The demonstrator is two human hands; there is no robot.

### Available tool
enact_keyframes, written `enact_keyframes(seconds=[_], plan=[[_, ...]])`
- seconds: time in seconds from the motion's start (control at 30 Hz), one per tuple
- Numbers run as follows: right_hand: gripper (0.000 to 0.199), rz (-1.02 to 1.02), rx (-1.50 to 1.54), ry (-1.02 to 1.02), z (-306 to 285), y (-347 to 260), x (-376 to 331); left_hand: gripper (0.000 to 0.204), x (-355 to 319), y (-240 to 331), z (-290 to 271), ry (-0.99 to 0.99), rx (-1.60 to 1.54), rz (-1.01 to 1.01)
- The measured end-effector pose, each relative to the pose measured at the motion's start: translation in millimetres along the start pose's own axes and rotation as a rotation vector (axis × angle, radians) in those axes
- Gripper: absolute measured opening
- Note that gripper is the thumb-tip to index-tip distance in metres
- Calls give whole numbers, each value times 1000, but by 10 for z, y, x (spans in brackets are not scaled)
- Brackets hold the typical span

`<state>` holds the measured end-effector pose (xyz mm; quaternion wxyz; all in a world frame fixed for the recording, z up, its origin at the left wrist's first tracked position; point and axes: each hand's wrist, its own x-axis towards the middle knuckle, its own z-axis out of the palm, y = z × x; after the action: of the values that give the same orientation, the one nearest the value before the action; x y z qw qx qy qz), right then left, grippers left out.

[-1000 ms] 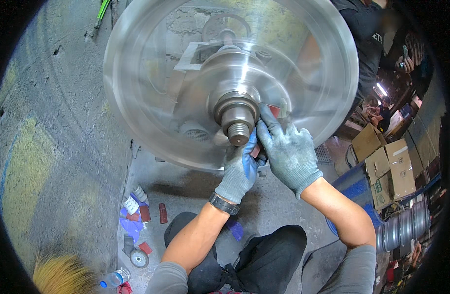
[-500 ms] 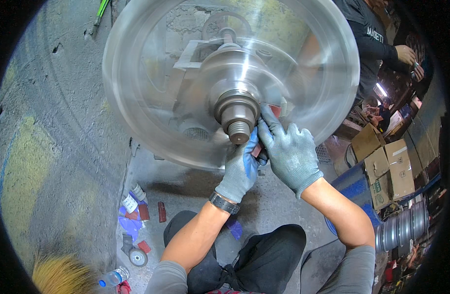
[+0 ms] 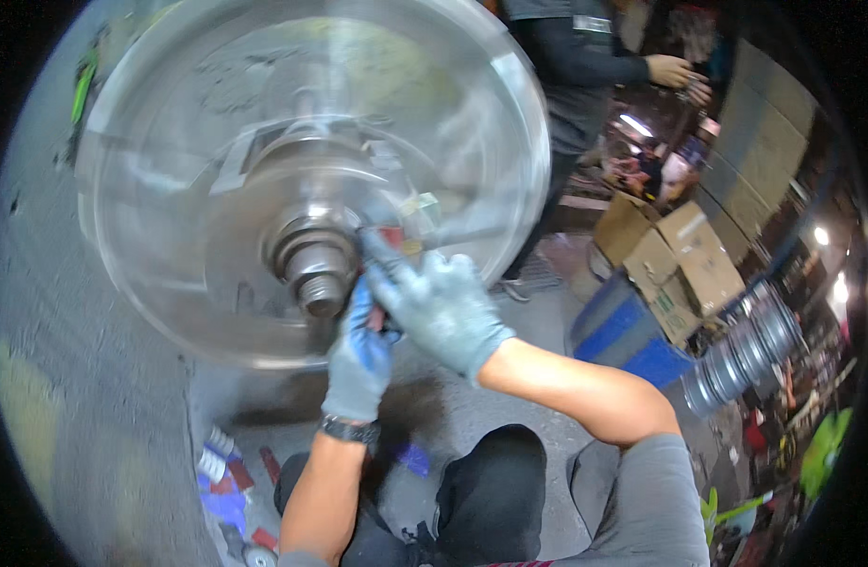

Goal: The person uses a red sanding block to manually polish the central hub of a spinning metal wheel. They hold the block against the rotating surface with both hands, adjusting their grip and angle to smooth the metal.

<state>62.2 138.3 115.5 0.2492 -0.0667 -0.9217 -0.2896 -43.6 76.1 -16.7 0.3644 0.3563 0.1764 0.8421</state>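
A large metal wheel [image 3: 102, 217] is blurred by spinning in front of me. From its hub [image 3: 306, 241] a shaft with a threaded end [image 3: 322, 295] points toward me. My gloved left hand [image 3: 358, 364] is closed just below and right of the shaft, and a bit of red-brown abrasive paper [image 3: 375, 317] shows at its fingers. Against the hub's right side presses my gloved right hand [image 3: 448, 307], its fingers together on the paper, whose red end sticks out past the fingertips. The paper's stretch behind the shaft is hidden.
Cardboard boxes [image 3: 656, 255] sit on a blue drum [image 3: 618, 326] at the right, beside stacked metal rings [image 3: 746, 350]. A person [image 3: 576, 66] stands behind the wheel at the right. Red-brown scraps [image 3: 240, 472] and purple pieces [image 3: 228, 510] lie on the floor at lower left.
The view has swung right, so wheel and hands sit farther left in the picture. Both hands remain at the hub with the paper while the wheel spins.
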Motion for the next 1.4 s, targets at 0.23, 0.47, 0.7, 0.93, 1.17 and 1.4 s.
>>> enact_keyframes(seconds=[0.23, 0.47, 0.7, 0.93, 1.17, 1.4], plan=[[42, 58, -35, 23, 99, 8, -25, 52, 120, 51, 29, 134, -130, -150], [43, 49, -16, 33, 131, 17, -23, 50, 133, 81, 10, 147, -196, -172], [43, 48, -10, 7, 115, 27, -50, 48, 124, 94, 38, 151, -175, -163], [43, 52, -1, 28, 117, 10, -40, 48, 124, 90, 37, 136, -209, -149], [38, 47, 7, 2, 106, -18, 8, 49, 101, 89, -30, 121, -303, -140], [40, 53, -5, -11, 82, -38, 25, 49, 66, 18, -54, 93, -37, -14]])
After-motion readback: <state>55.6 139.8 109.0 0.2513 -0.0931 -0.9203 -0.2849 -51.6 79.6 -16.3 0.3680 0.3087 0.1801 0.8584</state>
